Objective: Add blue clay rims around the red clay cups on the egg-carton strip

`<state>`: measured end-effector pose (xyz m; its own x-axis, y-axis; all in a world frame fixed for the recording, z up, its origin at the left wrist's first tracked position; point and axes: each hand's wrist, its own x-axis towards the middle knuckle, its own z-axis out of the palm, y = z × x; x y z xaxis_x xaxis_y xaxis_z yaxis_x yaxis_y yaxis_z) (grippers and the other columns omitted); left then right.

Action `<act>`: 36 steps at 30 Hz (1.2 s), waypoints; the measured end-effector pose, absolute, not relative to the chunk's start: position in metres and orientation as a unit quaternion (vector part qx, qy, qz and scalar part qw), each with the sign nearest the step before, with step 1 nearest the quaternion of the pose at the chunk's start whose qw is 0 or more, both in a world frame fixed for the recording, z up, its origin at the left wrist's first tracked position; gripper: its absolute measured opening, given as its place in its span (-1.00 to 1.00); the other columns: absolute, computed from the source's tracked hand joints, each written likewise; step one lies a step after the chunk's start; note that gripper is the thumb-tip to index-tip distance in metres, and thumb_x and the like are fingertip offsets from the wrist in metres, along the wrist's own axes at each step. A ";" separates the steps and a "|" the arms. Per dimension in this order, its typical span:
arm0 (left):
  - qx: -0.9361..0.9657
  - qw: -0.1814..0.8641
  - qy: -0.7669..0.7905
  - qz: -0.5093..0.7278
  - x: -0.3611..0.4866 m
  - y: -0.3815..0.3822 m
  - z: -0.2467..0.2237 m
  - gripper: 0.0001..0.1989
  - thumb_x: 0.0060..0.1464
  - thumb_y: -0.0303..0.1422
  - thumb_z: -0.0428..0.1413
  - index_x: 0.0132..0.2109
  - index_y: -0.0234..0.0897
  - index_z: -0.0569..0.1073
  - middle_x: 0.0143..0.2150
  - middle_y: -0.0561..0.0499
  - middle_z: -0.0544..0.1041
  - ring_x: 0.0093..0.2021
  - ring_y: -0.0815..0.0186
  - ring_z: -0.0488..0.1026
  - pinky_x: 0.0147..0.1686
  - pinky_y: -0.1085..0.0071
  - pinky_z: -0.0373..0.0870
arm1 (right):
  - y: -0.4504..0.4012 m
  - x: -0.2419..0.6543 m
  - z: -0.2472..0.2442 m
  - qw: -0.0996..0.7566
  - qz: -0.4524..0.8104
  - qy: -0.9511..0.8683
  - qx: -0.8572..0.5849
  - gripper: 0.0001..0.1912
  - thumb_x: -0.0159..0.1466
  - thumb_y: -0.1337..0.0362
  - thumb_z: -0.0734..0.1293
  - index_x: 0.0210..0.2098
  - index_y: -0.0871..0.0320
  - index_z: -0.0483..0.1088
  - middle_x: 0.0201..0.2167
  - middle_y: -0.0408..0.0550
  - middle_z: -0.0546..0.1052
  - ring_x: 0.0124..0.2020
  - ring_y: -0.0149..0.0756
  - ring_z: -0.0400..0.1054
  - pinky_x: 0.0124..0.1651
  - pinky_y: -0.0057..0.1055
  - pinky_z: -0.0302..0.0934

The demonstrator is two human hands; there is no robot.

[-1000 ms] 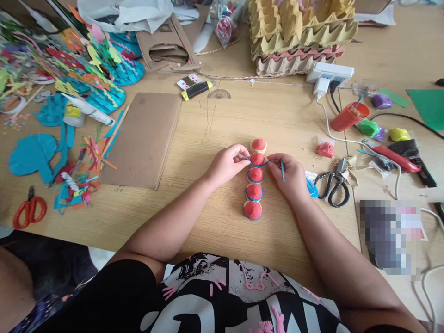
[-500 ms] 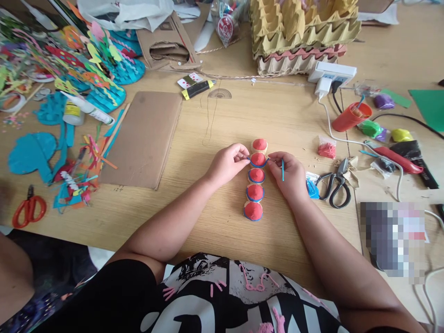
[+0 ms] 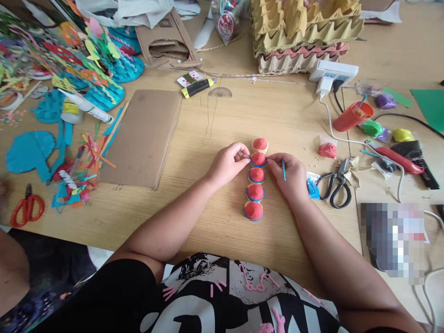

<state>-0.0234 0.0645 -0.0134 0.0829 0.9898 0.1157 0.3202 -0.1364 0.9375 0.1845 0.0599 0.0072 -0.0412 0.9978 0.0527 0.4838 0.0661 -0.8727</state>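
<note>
Several small round pieces with red domed tops stand in a column on the wooden table. Four have a blue strip around the lower edge; the farthest red piece point(image 3: 260, 144) shows no blue. At the second piece from the back point(image 3: 258, 159), a thin blue strip curves along its near side. My left hand point(image 3: 231, 162) pinches the strip's left end, fingers closed. On the other side my right hand point(image 3: 286, 171) pinches the right end, and a thin light-blue stick point(image 3: 283, 170) is also tucked in its fingers.
Brown cardboard point(image 3: 140, 138) lies at left, near red scissors point(image 3: 27, 208) and colourful craft pieces. Egg trays point(image 3: 305, 32) are stacked at the back. At right are black-handled cutters point(image 3: 336, 185), a red cup point(image 3: 353, 116), a power strip point(image 3: 335, 71) and clay. A person's limb shows lower left.
The right end of the blue strip now lies closer against the second piece, with my right hand's fingertips beside it. My left hand has hardly moved.
</note>
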 end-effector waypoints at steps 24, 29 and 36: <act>0.665 0.343 0.541 0.384 -0.019 0.059 -0.013 -0.80 0.15 -0.56 0.04 -0.15 -0.18 0.42 -0.20 0.04 0.61 -0.22 0.32 0.54 -0.20 0.37 0.39 | 0.056 0.188 0.002 0.326 0.331 -0.688 -0.558 -0.90 0.14 0.32 0.35 -0.39 0.06 0.31 -0.55 -0.24 0.41 -0.52 -0.37 0.21 -0.39 -0.38 0.11; 0.631 0.372 0.532 0.424 -0.017 0.059 -0.013 -0.82 0.12 -0.56 0.08 -0.17 -0.20 0.42 -0.19 0.03 0.61 -0.20 0.35 0.54 -0.14 0.39 0.41 | 0.055 0.189 0.006 0.367 0.396 -0.647 -0.539 -0.82 0.17 0.30 0.36 -0.43 0.06 0.22 -0.47 -0.22 0.41 -0.46 -0.39 0.19 -0.34 -0.38 0.12; 0.489 0.515 0.471 0.523 -0.009 0.059 -0.004 -0.85 0.13 -0.49 0.15 -0.14 -0.24 0.40 -0.13 -0.03 0.61 -0.07 0.33 0.57 0.03 0.36 0.44 | 0.053 0.188 0.006 0.453 0.508 -0.567 -0.464 -0.72 0.22 0.22 0.41 -0.37 0.04 0.16 -0.35 -0.21 0.39 -0.34 -0.38 0.23 -0.21 -0.37 0.17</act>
<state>-0.0089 0.0587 -0.0036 0.0081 0.9996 0.0258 -0.0779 -0.0251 0.9966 0.1876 0.0535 0.0060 -0.1585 0.9865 0.0413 0.0657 0.0523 -0.9965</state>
